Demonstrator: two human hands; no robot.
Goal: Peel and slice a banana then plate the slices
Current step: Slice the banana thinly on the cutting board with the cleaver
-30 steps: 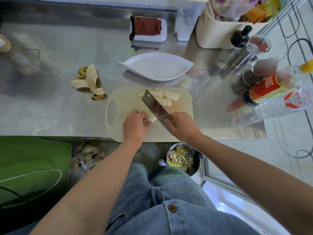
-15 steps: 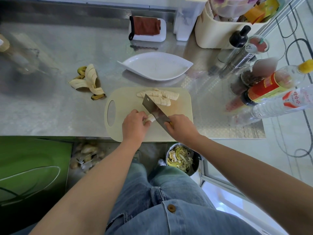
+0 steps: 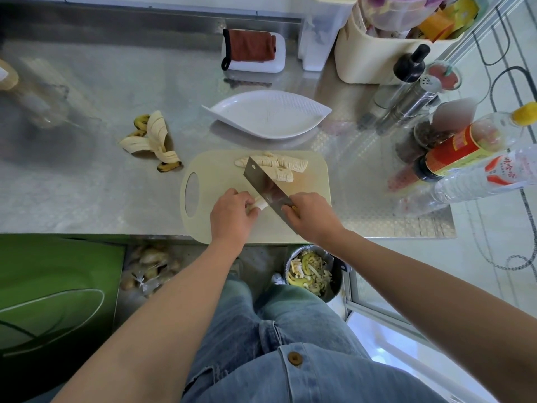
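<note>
Slicing the final portion: the left hand (image 3: 232, 216) curls its fingers round a short banana stub (image 3: 259, 203) and pins it to the cutting board (image 3: 220, 170). The right hand (image 3: 313, 216) is wrapped round the handle of a cleaver (image 3: 266, 184). The blade stands against the stub's cut end, just beside the left fingertips.

Hazards, as judged from this arrangement:
- **Fingertips:** so little stub shows beyond the fingertips that they have scant room, and a stroke drifting leftward could nick them.
- **Stub:** the soft, moist flesh may squash or slide under pressure rather than part cleanly.
- **Board:** it lies at the near edge of the bench (image 3: 87, 184) and appears to reach slightly past it. A heavy press there could tip it toward the scrap bin (image 3: 311, 274) below.

The blade is broad, rectangular, dull steel with a small hole near its far corner. The board is pale, matt plastic with rounded corners and an oval grip slot at its left end. Cut slices (image 3: 276, 165), cream and thin, lie in two overlapping fanned rows along the board's far side. Beyond them, toward the bench's far edge, a white leaf-shaped plate (image 3: 267, 114) with fine ribbing holds no slices yet. The peel (image 3: 154, 141), splayed in strips with a pale inside and a yellow skin blotched dark, rests left of the board. The bench is brushed, reflective metal, embossed near its right edge.
</note>
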